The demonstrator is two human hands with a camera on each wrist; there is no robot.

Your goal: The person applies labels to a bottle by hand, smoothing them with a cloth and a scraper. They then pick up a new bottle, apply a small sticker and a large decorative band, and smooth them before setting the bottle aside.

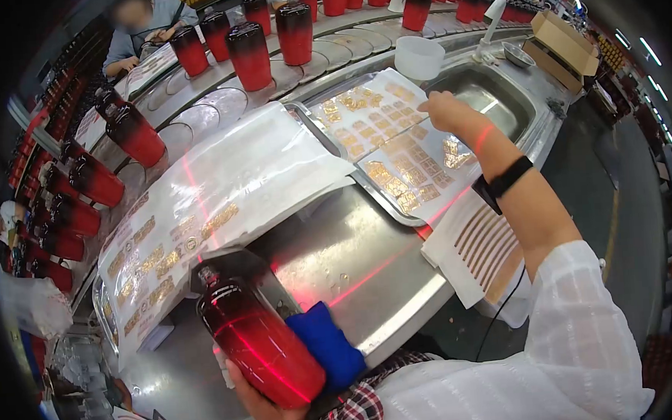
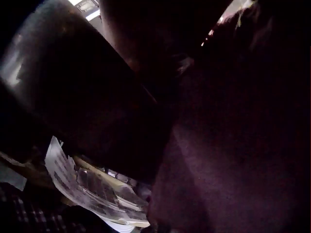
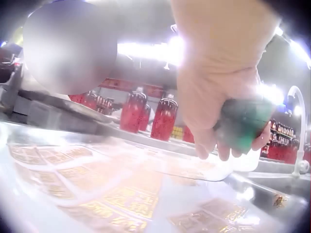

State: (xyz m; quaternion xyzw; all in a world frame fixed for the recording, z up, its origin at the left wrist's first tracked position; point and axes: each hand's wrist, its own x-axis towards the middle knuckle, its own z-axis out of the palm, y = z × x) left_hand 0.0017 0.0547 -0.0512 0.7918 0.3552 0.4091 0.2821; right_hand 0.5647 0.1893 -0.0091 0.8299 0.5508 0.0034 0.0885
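My left hand (image 1: 267, 403) grips a glossy bottle (image 1: 263, 345), black at the neck and fading to red, tilted over the steel counter. The left wrist view is very dark; a rounded dark surface fills much of it. My right hand (image 1: 447, 112) is at the far right edge of a white sheet with gold decals (image 1: 393, 129). In the right wrist view its fingers point down close over the sheet, curled about a blurred dark green piece (image 3: 243, 124) whose kind I cannot tell. A blue cloth (image 1: 325, 345) lies beside the bottle.
A plastic-covered decal sheet (image 1: 226, 178) spreads over the counter (image 1: 338, 241) at left. Behind the right hand are a sink (image 1: 511, 114), white tub (image 1: 419, 57), faucet (image 1: 491, 19) and cardboard box (image 1: 561, 50). More red-black bottles (image 1: 248, 57) line the conveyor; a person (image 1: 152, 29) sits beyond.
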